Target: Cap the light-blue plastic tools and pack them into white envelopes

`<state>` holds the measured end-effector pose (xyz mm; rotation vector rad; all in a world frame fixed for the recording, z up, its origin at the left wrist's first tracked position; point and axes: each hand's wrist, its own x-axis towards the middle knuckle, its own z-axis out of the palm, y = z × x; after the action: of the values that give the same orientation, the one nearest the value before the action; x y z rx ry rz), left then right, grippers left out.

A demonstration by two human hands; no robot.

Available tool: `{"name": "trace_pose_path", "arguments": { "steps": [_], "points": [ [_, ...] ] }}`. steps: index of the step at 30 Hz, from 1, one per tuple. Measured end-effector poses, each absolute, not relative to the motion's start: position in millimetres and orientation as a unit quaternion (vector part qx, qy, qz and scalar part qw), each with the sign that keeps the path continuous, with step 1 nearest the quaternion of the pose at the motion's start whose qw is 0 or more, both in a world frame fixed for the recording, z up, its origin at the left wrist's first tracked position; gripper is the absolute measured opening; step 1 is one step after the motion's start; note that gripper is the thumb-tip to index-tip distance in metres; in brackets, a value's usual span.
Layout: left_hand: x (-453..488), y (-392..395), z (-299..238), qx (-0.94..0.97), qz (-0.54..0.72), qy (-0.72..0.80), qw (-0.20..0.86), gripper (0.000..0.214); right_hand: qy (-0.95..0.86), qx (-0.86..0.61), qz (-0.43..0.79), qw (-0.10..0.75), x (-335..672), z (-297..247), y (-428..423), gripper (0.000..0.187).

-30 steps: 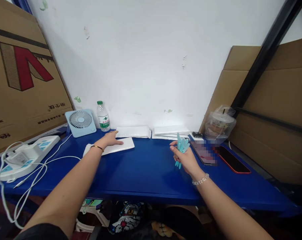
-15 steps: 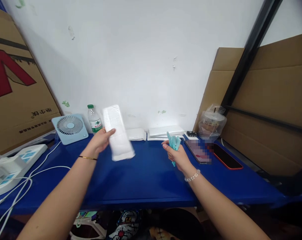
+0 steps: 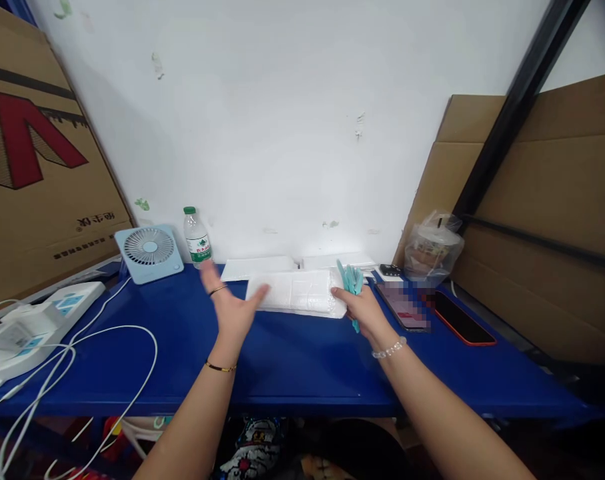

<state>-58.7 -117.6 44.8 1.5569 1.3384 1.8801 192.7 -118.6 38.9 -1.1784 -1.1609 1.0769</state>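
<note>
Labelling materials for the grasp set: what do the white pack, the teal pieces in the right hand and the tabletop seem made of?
White pack: probably thin plastic film over white contents, slightly glossy and wrinkled; what is inside cannot be told.
Teal pieces in the right hand: likely moulded plastic, with even colour and a smooth look.
Tabletop: blue, smooth and semi-gloss with soft reflections; painted metal or plastic, unclear which.

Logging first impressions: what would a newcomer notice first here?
A white packet spans between both hands over the middle of the blue table. The left hand is spread open at its left end; the right hand, at the other end, grips a bunch of teal sticks.
</note>
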Motion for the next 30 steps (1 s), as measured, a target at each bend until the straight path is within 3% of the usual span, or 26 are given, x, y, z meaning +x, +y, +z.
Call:
{"name": "trace_pose_path", "arguments": {
  "steps": [4,7,9,12,15,18,30],
  "points": [
    [-43,-110,47,0.863,0.294,0.405,0.065,0.129,-0.504,-0.482,0.491,0.522,203,40,-119,0.027],
    [-23,-98,46,0.888,0.208,0.409,0.029,0.12,-0.512,-0.491,0.482,0.514,206,37,-121,0.026],
    [-14,-92,44,0.879,0.216,0.426,0.005,0.1,-0.509,-0.498,0.467,0.524,211,38,-121,0.026],
    [-6,-88,44,0.858,0.251,0.449,-0.016,0.074,-0.476,-0.458,0.437,0.611,221,50,-118,0.022],
    [-1,-88,45,0.838,0.289,0.463,-0.014,0.063,-0.414,-0.319,0.446,0.726,228,73,-113,0.022],
    [6,-88,46,0.825,0.326,0.462,-0.01,0.06,-0.381,-0.23,0.429,0.786,225,94,-108,0.024],
    [28,-96,51,0.768,0.491,0.402,0.084,0.07,-0.461,-0.24,0.402,0.754,181,132,-108,0.031]
  ]
}}
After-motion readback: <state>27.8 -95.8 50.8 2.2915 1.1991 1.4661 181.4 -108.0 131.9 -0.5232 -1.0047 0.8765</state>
